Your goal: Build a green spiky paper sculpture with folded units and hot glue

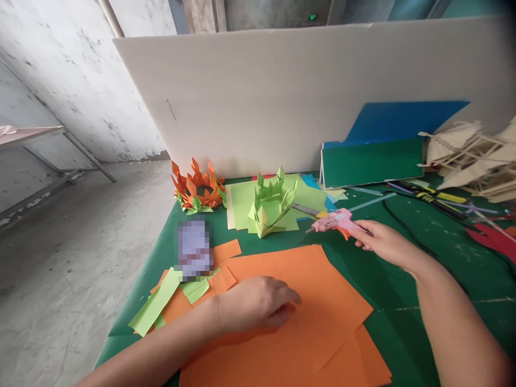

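Note:
My right hand (373,236) is wrapped round the handle of a pink hot glue gun (332,220), whose nozzle points left. My left hand (262,303) is over a stack of orange paper (314,274) with its fingers curled in towards the thumb; whether anything small is between them is hidden. Beyond the stack stands a ring of folded light green paper (264,217), on green sheets (239,201). Farther left is a similar ring of folded orange paper (197,188) with green pieces round its base.
Green and orange paper strips (157,303) lie at the left beside a blurred-out purple object (195,247). A ruler or blade (304,208) is behind the glue gun. A green board (373,164), tools (439,201) and a wooden stick model (479,158) are at right. A white panel (258,102) stands behind.

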{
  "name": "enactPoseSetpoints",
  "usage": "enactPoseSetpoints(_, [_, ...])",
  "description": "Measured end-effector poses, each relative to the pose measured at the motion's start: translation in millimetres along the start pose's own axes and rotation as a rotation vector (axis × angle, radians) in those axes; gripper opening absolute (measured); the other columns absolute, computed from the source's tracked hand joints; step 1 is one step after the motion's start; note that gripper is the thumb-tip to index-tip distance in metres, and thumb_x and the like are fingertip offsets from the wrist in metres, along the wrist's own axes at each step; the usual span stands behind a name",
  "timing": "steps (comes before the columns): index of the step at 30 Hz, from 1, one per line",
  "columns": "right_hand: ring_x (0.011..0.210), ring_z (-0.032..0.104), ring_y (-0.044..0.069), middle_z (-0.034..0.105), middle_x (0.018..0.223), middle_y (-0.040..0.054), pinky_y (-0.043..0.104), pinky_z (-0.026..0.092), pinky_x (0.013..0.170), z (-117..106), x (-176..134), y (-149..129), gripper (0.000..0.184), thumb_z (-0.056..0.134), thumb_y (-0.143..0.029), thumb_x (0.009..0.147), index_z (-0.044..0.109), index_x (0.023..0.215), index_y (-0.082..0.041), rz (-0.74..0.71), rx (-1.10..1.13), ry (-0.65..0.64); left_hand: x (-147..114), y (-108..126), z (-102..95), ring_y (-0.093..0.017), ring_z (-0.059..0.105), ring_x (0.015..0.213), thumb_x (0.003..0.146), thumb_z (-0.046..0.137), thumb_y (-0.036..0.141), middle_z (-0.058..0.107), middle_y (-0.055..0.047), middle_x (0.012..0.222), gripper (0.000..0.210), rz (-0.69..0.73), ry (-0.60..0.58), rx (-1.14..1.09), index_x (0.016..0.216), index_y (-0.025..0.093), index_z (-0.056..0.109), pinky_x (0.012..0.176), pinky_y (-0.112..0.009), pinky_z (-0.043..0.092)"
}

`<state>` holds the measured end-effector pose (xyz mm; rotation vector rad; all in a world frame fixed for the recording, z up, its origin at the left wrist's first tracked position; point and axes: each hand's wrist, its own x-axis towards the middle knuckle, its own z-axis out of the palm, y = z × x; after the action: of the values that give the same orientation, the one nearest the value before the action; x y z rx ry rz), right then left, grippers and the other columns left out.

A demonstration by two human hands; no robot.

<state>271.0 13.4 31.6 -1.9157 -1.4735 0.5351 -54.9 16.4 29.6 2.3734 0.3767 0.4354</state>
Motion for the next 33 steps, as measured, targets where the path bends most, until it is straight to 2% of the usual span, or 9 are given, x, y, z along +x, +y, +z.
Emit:
enactPoseSetpoints(3, [0.054, 0.051, 0.015, 0.057, 0.065, 0.0034, 0.029, 0.044, 0.050, 2.2, -2.8, -12.9, 0.068, 0.050, -0.084, 0.069, 0.063, 0.084, -0.019, 0.027, 0.094, -0.003, 3.7, -5.0, 3.5, -0.016, 0.056, 0.062, 0.084, 0.057, 0.017, 0.065, -0.005, 0.075, 0.026, -0.225, 0.231, -0.200, 0.105, 0.024, 0.071, 0.058, -0.025, 0.040])
enactPoseSetpoints(6, [0.056, 0.050, 0.013, 0.058, 0.071, 0.0035, 0.027, 0.045, 0.052, 2.4, -4.0, -19.4, 0.063, 0.051, -0.080, 0.073, 0.062, 0.084, -0.019, 0.070, 0.211, -0.102, 8.2, -15.0, 6.4, -0.015, 0.057, 0.068, 0.084, 0.063, 0.029, 0.064, -0.005, 0.078, 0.018, -0.433, 0.444, -0.531, 0.099, 0.022, 0.072, 0.063, -0.025, 0.043])
enactPoseSetpoints(9, [0.058, 0.048, 0.012, 0.056, 0.071, 0.0015, 0.025, 0.045, 0.054, 4.5, -3.0, -18.6, 0.055, 0.052, -0.072, 0.080, 0.063, 0.093, -0.020, 0.075, 0.277, -0.180, 12.5, -22.7, 5.0, -0.013, 0.055, 0.069, 0.083, 0.067, 0.039, 0.066, -0.006, 0.087, 0.025, -0.542, 0.537, -0.858, 0.098, 0.020, 0.071, 0.065, -0.025, 0.044])
enactPoseSetpoints(11, [0.058, 0.047, 0.012, 0.053, 0.068, 0.0004, 0.025, 0.044, 0.053, 8.2, -2.0, -17.0, 0.053, 0.051, -0.069, 0.082, 0.063, 0.099, -0.020, 0.050, 0.277, -0.162, 14.2, -24.9, 2.7, -0.012, 0.055, 0.070, 0.082, 0.069, 0.041, 0.067, -0.006, 0.094, 0.028, -0.577, 0.551, -0.988, 0.099, 0.019, 0.069, 0.067, -0.024, 0.044])
enactPoseSetpoints(14, [0.056, 0.048, 0.012, 0.055, 0.069, 0.0016, 0.024, 0.042, 0.049, 14.5, -1.0, -17.6, 0.053, 0.053, -0.069, 0.081, 0.064, 0.096, -0.019, 0.023, 0.253, -0.109, 14.8, -25.1, -0.1, -0.012, 0.056, 0.074, 0.080, 0.072, 0.039, 0.067, -0.005, 0.088, 0.027, -0.609, 0.560, -1.104, 0.098, 0.019, 0.068, 0.067, -0.023, 0.043])
enactPoseSetpoints(20, [0.056, 0.047, 0.012, 0.057, 0.071, 0.0020, 0.023, 0.041, 0.048, 19.8, -2.3, -24.4, 0.051, 0.055, -0.070, 0.079, 0.063, 0.088, -0.020, 0.049, 0.253, -0.044, 13.2, -25.9, -3.5, -0.009, 0.054, 0.067, 0.075, 0.078, 0.033, 0.065, -0.002, 0.080, 0.029, -0.629, 0.623, -1.169, 0.099, 0.019, 0.071, 0.059, -0.019, 0.040])
enactPoseSetpoints(26, [0.053, 0.044, 0.012, 0.047, 0.058, -0.0018, 0.023, 0.038, 0.048, 21.4, -2.6, -21.4, 0.050, 0.055, -0.069, 0.080, 0.060, 0.083, -0.020, 0.068, 0.304, -0.031, 14.4, -27.9, -2.4, -0.005, 0.055, 0.064, 0.068, 0.083, 0.031, 0.064, 0.001, 0.079, 0.022, -0.618, 0.683, -1.284, 0.083, 0.018, 0.074, 0.074, -0.020, 0.047])
enactPoseSetpoints(31, [0.054, 0.044, 0.011, 0.048, 0.060, -0.0020, 0.023, 0.037, 0.049, 22.5, -2.4, -19.9, 0.049, 0.055, -0.069, 0.080, 0.060, 0.084, -0.020, 0.074, 0.319, -0.029, 13.5, -29.6, 0.2, -0.007, 0.059, 0.074, 0.067, 0.084, 0.028, 0.064, 0.001, 0.082, 0.024, -0.645, 0.646, -1.319, 0.087, 0.019, 0.074, 0.078, -0.020, 0.046])
enactPoseSetpoints(33, [0.054, 0.044, 0.011, 0.049, 0.060, -0.0016, 0.023, 0.037, 0.048, 23.0, -1.9, -19.8, 0.049, 0.055, -0.068, 0.080, 0.060, 0.082, -0.020, 0.070, 0.323, -0.026, 12.1, -29.2, -0.4, -0.006, 0.058, 0.071, 0.069, 0.083, 0.028, 0.062, 0.001, 0.082, 0.025, -0.665, 0.593, -1.311, 0.091, 0.021, 0.072, 0.073, -0.020, 0.046])
